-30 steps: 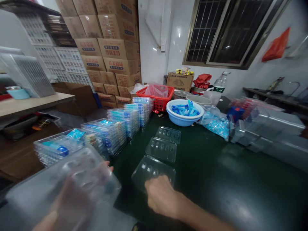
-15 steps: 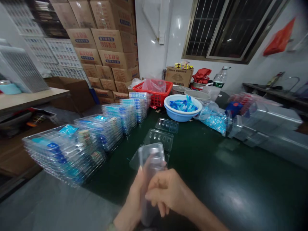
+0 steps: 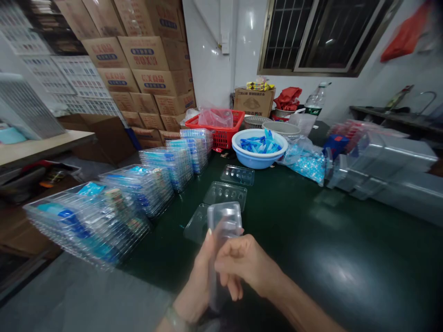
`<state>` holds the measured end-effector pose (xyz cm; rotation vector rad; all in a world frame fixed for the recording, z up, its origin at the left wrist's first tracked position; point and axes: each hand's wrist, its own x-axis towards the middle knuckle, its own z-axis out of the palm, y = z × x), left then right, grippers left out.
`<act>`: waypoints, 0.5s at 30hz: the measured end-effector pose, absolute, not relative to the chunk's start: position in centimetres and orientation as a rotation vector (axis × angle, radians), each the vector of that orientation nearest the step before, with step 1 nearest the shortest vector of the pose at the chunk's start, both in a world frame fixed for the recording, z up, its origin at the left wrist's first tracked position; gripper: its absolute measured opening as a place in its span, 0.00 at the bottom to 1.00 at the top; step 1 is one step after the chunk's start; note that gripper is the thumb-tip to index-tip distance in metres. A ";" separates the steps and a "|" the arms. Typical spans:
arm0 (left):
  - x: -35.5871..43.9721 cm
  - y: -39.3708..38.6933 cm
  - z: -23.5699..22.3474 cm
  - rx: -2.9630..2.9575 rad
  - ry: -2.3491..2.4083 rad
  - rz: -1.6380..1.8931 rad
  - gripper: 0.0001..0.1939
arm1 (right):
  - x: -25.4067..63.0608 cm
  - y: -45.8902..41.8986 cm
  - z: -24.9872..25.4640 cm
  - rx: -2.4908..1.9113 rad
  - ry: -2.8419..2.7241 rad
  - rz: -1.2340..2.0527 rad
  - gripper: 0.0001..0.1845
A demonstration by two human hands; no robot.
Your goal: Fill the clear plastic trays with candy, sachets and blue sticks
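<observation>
My left hand (image 3: 199,276) is closed around a clear plastic tray (image 3: 224,213), held tilted up above the near part of the table. Whether it is one tray or a nested stack, I cannot tell. My right hand (image 3: 244,263) has its fingers curled in a pinch at the tray's right side and partly covers it. Just beyond, three empty clear trays lie in a row on the green table: one partly behind the held tray (image 3: 198,224), a middle one (image 3: 225,192) and a far one (image 3: 237,175).
Stacks of filled clear trays (image 3: 86,221) line the table's left edge. Farther back stand a red basket (image 3: 223,138) and a blue basin (image 3: 258,159) of blue pieces. A bag of small blue packets (image 3: 306,163) and stacked clear plastic containers (image 3: 384,161) are on the right.
The view has shifted slightly, so the background sits a little left and higher. Both hands and the held tray appear slightly farther right, with the grip much the same.
</observation>
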<state>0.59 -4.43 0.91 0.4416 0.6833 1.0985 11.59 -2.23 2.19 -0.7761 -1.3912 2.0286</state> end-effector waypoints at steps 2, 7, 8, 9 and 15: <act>0.7 -4.4 1.1 0.431 0.681 1.095 0.40 | 11.7 -2.2 2.0 -0.765 -1.376 2.047 0.13; 1.0 -4.1 1.5 0.418 0.670 1.113 0.38 | 11.8 -2.1 1.6 -0.768 -1.365 2.050 0.14; 1.0 -4.1 1.4 0.419 0.670 1.112 0.38 | 11.8 -2.1 1.6 -0.767 -1.366 2.049 0.15; 1.0 -4.1 1.3 0.422 0.670 1.116 0.37 | 11.8 -2.0 1.6 -0.765 -1.371 2.049 0.15; 1.1 -4.1 1.1 0.442 0.685 1.113 0.39 | 11.8 -2.4 2.0 -0.790 -1.417 1.968 0.15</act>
